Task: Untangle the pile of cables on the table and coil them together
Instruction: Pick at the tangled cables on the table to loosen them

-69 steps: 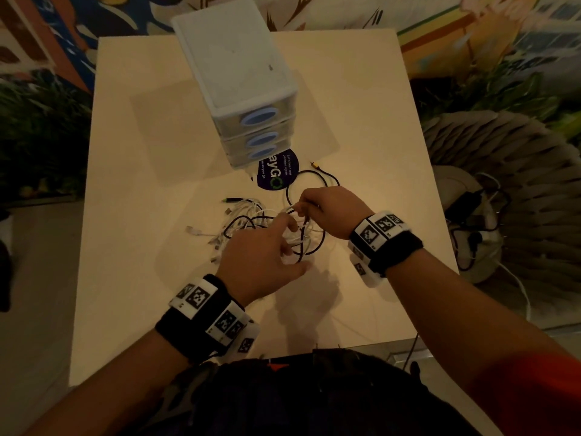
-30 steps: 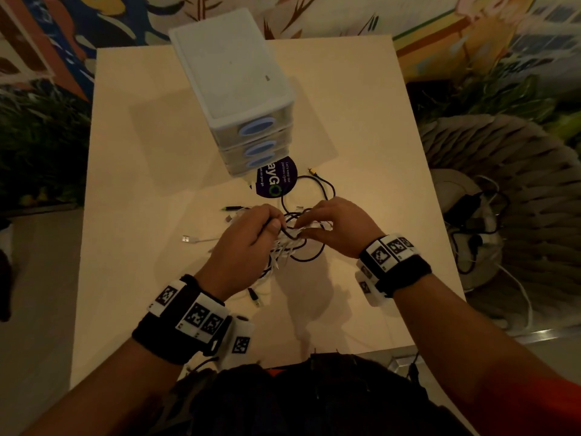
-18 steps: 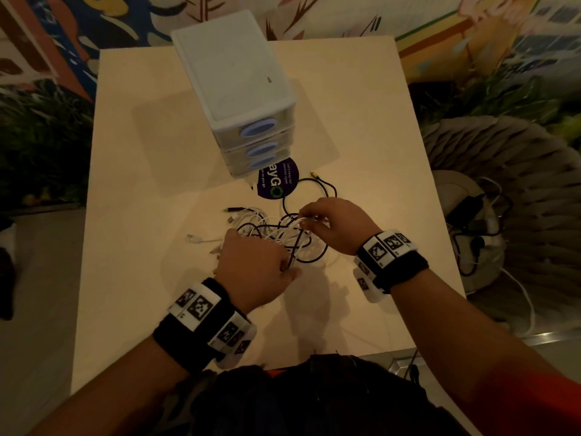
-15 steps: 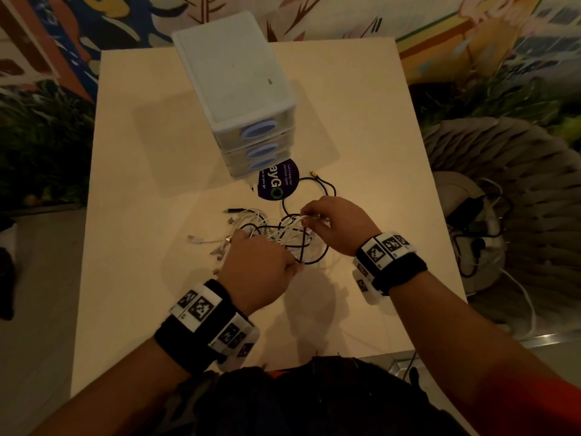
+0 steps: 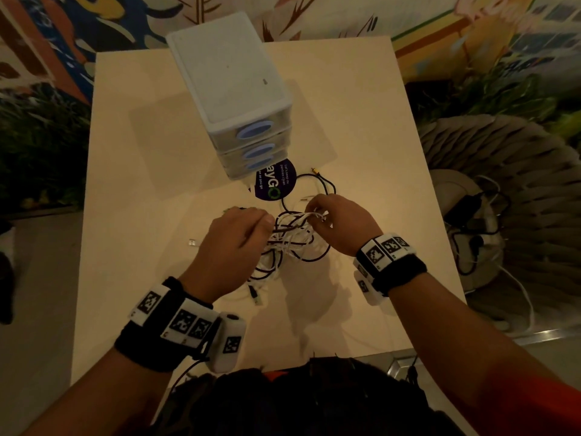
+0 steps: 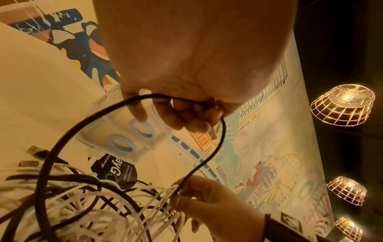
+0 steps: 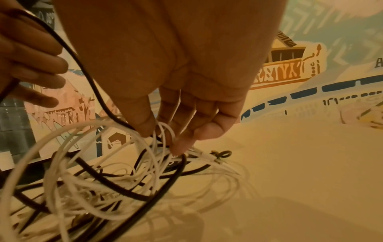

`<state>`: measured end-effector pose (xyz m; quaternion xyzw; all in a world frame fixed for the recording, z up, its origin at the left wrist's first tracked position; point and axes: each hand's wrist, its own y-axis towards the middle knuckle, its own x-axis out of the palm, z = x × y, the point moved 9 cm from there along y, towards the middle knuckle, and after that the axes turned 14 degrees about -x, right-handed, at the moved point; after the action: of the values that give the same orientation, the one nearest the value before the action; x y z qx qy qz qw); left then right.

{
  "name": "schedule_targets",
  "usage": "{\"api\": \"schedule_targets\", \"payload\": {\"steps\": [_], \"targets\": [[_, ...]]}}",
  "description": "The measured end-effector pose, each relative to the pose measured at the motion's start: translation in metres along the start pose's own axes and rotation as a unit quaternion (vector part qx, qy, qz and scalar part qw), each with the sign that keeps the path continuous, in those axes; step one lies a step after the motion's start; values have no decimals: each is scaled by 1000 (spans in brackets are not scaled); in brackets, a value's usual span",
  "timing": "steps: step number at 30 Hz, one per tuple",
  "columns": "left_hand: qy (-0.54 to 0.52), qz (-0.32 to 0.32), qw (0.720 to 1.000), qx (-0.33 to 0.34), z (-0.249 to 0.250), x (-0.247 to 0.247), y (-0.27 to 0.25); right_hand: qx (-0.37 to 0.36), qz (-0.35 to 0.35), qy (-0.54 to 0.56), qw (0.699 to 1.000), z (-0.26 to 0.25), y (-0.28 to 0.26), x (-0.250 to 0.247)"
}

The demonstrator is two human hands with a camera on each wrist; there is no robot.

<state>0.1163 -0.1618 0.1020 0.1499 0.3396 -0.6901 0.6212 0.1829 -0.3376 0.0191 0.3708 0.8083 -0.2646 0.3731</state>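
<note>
Painted murals of boats and foliage ring a pale square wooden bench (image 5: 132, 184), lit dimly by wire-caged lamps. At its middle lies the tangled pile of thin white and thicker black cables (image 5: 287, 243), part lifted off the surface between the two hands, part trailing on the wood toward the person.

The left hand (image 5: 234, 243) has its fingers curled round a loop of black cable (image 6: 62, 140), holding it up and away from the mass, probably so that its run through the knot can be traced. The right hand (image 5: 341, 226) pinches a cluster of white strands (image 7: 163, 134) between thumb and fingertips, apparently anchoring the bundle so the pull from the other side opens the tangle instead of dragging it across the bench.

Just behind the pile stands a small white plastic three-drawer unit with blue oval handles (image 5: 248, 133), a round dark purple sticker (image 5: 278, 184) at its foot. One white plug end (image 5: 193, 242) lies out to the left, free of the knot. Untangling looks early; no coil exists yet.
</note>
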Motion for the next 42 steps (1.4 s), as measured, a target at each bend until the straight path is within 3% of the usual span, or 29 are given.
{"api": "schedule_targets", "payload": {"steps": [4, 7, 12, 17, 19, 21, 26, 32, 38, 42], "targets": [[76, -4, 996, 52, 11, 11, -3, -13, 24, -31, 999, -3, 2, -4], [82, -25, 991, 98, 12, 17, -9, 20, 21, -51, 998, 6, 2, -3], [82, -86, 989, 89, -1, 16, -14, 56, 7, -35, 998, 18, -2, 4], [96, -129, 978, 134, 0, 19, -21, 66, -7, -26, 997, 15, -1, 5], [91, -129, 975, 154, 6, 22, -23, 63, -7, -33, 997, 12, 1, 6], [81, -88, 980, 160, 11, 19, -23, 68, -4, -25, 997, 11, 4, 7], [113, 20, 988, 99, 5, 7, -20, 94, -5, -2, 996, 16, 4, 4], [206, -44, 977, -30, -7, 18, -14, 86, 10, -6, 996, 15, 4, -2], [394, -33, 918, -23, 0, 60, -7, 83, 38, 30, 995, 11, 8, -4], [392, -91, 915, -33, -7, 71, -6, 69, 33, 14, 997, 9, 8, -5]]}}
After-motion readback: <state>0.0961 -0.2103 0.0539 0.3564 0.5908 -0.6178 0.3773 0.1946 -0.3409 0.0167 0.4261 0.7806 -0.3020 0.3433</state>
